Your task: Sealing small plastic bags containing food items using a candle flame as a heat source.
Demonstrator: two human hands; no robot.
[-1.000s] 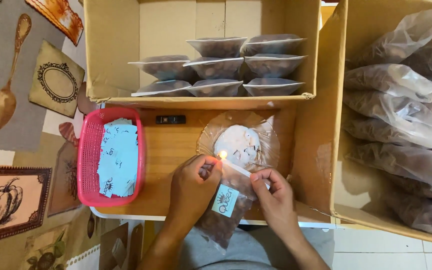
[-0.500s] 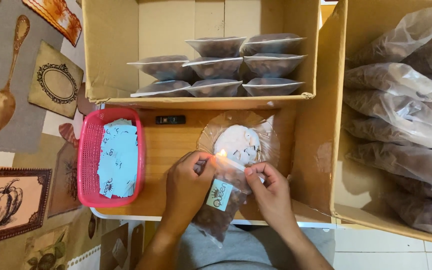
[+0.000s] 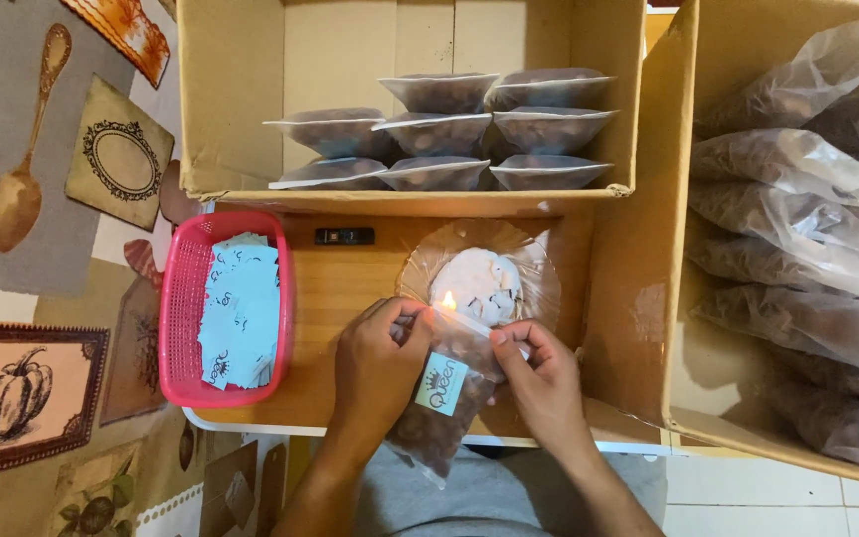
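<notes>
Head view, inspection of the moment.

Inspector: Both hands are on one clear plastic bag (image 3: 446, 393) of brown pieces, which carries a pale blue label. The left hand (image 3: 378, 366) pinches the bag's top edge at its left end; the right hand (image 3: 539, 383) pinches the same edge at its right end. All fingers are closed on the film; none hang loose.

Clerk: Where is the bag?

Inspector: It lies at the near edge of the wooden board (image 3: 340, 288), lower end hanging towards the person's lap. Its top edge is held at a small flame (image 3: 447, 299), which burns on a white waxy lump in a glass dish (image 3: 539, 283) just beyond the hands.

Clerk: The step in hand?

Inspector: In my judgement, heat-sealing the mouth of the bag along the flame. How much of the edge is closed, I cannot tell.

Clerk: What does the next move call for?

Inspector: Probably an even pass with the edge taut and fingertips clear of the flame.

Clerk: Surroundings?

Inspector: A pink basket (image 3: 179, 328) of blue labels left, a cardboard box (image 3: 231, 99) of stacked packs beyond, loose bags (image 3: 797, 199) right.
</notes>
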